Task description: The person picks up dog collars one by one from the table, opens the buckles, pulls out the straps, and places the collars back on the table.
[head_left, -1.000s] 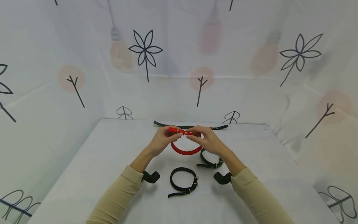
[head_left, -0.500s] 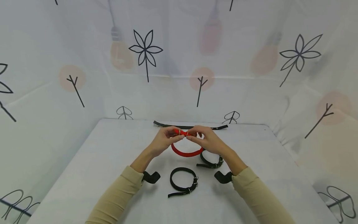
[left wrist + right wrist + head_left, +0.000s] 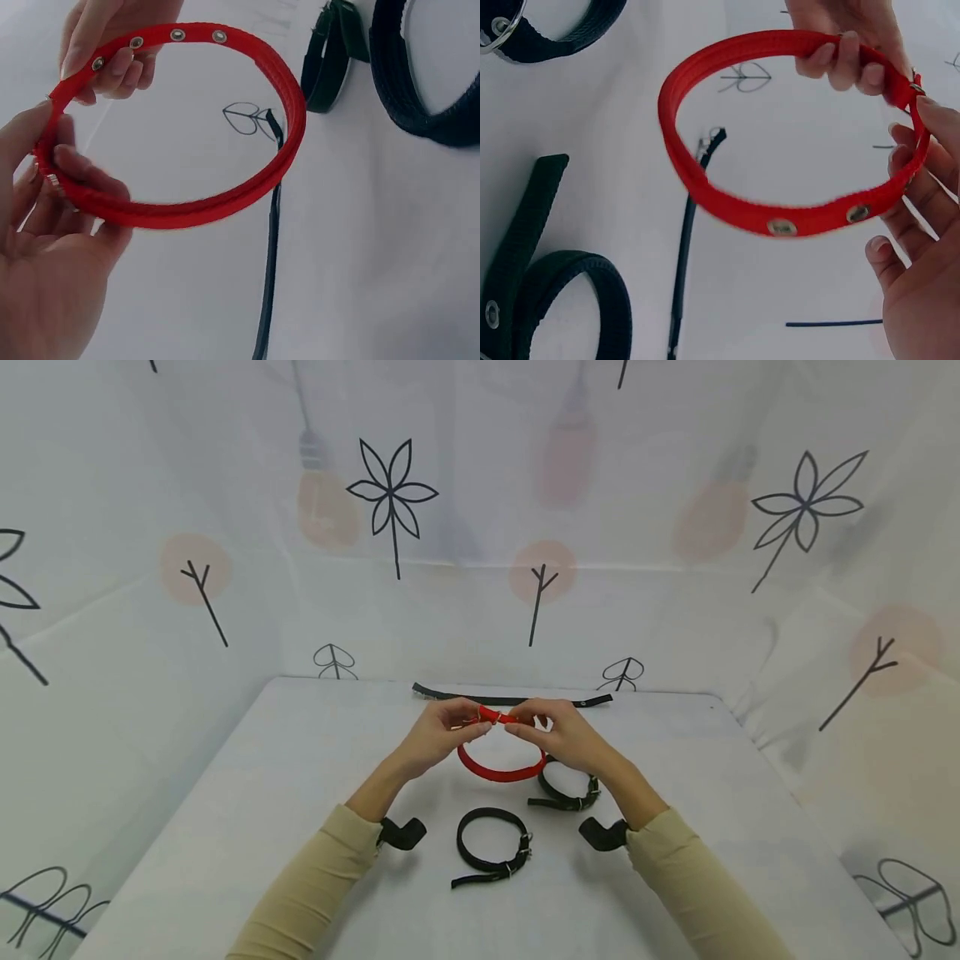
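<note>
Wrist views close, head view farther

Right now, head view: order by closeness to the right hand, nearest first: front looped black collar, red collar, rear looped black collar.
1. Red collar: nearest, pinched in the right hand, with the left hand holding it too.
2. Rear looped black collar: lying just below that hand in the view.
3. Front looped black collar: farthest, closer to the person and further left.

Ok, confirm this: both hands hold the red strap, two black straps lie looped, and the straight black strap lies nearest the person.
Not nearest: the head view shows the straight black strap lying by the far edge of the table. The rest is right.
</note>
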Available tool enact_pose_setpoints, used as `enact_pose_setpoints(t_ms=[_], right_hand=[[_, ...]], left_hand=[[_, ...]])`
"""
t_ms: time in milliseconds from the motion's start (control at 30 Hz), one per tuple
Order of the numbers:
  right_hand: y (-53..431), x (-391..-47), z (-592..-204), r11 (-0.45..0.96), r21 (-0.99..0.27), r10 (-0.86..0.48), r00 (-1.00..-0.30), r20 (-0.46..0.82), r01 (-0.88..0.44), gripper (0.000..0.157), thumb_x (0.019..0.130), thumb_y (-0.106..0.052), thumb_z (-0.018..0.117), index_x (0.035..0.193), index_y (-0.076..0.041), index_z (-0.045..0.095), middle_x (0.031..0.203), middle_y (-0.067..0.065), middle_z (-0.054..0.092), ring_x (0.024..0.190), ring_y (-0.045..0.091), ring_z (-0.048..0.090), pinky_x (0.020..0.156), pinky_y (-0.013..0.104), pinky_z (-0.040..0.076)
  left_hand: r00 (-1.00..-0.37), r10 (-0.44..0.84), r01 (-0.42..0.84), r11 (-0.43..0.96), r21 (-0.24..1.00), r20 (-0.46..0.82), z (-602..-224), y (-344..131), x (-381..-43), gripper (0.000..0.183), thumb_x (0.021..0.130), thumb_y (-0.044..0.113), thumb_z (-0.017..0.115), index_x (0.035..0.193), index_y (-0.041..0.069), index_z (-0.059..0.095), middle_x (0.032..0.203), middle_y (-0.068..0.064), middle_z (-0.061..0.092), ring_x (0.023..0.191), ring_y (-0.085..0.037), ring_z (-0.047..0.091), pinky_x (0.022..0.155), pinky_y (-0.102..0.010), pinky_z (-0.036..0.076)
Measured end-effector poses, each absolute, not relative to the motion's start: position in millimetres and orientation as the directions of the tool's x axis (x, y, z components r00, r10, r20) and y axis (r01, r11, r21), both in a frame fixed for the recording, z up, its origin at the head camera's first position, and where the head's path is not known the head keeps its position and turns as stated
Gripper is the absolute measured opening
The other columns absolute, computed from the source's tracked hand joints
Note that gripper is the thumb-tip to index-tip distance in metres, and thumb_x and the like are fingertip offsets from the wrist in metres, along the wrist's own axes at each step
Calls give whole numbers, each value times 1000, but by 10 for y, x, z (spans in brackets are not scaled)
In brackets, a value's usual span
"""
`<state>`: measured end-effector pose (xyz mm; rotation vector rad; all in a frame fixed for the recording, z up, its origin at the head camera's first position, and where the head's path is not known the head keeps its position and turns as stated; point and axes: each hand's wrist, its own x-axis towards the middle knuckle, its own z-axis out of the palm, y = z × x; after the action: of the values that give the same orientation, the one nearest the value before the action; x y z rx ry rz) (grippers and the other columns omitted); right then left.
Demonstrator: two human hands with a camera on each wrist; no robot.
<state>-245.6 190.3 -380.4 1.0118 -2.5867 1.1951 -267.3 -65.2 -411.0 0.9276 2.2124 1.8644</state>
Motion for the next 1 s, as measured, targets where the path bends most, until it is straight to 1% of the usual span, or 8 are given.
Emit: enact_pose_setpoints(t_ms=[100, 233, 367, 467, 567, 733, 833, 1000], right_hand=[[1894, -2446, -3788, 469, -628, -526, -768, 367, -621, 16, 99, -24, 71, 109, -12, 74, 83, -1, 64, 83, 18, 54, 75, 37, 44], [1891, -2446, -3795, 479, -619, -526, -768, 366, -623, 17, 99, -24, 70, 110, -11, 75, 84, 2, 66, 83, 18, 55, 75, 35, 44], [1878, -2445, -3799, 479, -614, -526, -765, 371, -627, 15, 100, -25, 69, 110, -15, 75, 87, 0, 68, 83, 16, 55, 76, 37, 45], [1859, -2447, -3802, 477, -607, -534, -758, 375, -636, 15, 100, -25, 69, 110, -16, 75, 89, -2, 68, 84, 15, 56, 75, 38, 45], [1847, -2451, -3805, 479, -597, -544, -752, 373, -643, 15, 100, -25, 69, 111, -17, 75, 90, -7, 68, 84, 13, 56, 76, 36, 45], [1875, -2451, -3804, 505, -589, -536, -764, 359, -631, 16, 100, -27, 69, 110, -16, 75, 86, -11, 65, 83, 13, 56, 76, 35, 45], [1911, -2444, -3793, 520, -593, -519, -779, 353, -615, 17, 100, -26, 70, 110, -13, 75, 85, -10, 65, 82, 14, 56, 76, 36, 45], [1968, -2427, -3767, 537, -593, -496, -793, 354, -600, 18, 100, -25, 69, 110, -11, 75, 87, -9, 67, 84, 16, 56, 77, 36, 44]], left_hand=[[-779, 548, 439, 130, 889, 304, -4104, -635, -2674, 23, 98, 17, 72, 119, 7, 71, 108, -9, 73, 103, -28, 69, 91, -39, 56], [-753, 575, 491, 168, 855, 319, -4103, -612, -2677, 20, 99, 20, 71, 116, 9, 71, 102, -4, 73, 94, -24, 70, 85, -39, 58], [-766, 566, 468, 165, 868, 305, -4090, -601, -2673, 18, 98, 22, 71, 114, 13, 72, 96, -5, 72, 87, -26, 68, 75, -38, 58], [-773, 563, 442, 146, 885, 293, -4081, -593, -2678, 19, 98, 23, 72, 113, 13, 72, 95, -13, 70, 83, -33, 66, 72, -37, 57], [-771, 567, 435, 139, 890, 289, -4073, -590, -2679, 18, 98, 21, 73, 113, 12, 73, 94, -19, 69, 80, -33, 65, 71, -36, 57], [-791, 528, 446, 150, 883, 310, -4053, -618, -2664, 19, 98, 21, 73, 113, 9, 74, 93, -15, 69, 80, -29, 66, 70, -33, 55], [-809, 483, 455, 152, 877, 336, -4048, -653, -2667, 20, 98, 19, 72, 114, 8, 73, 93, -15, 69, 80, -31, 68, 68, -33, 53], [-805, 458, 508, 202, 837, 378, -4069, -699, -2694, 19, 101, 18, 68, 114, 5, 71, 94, -16, 70, 79, -33, 69, 73, -40, 58]])
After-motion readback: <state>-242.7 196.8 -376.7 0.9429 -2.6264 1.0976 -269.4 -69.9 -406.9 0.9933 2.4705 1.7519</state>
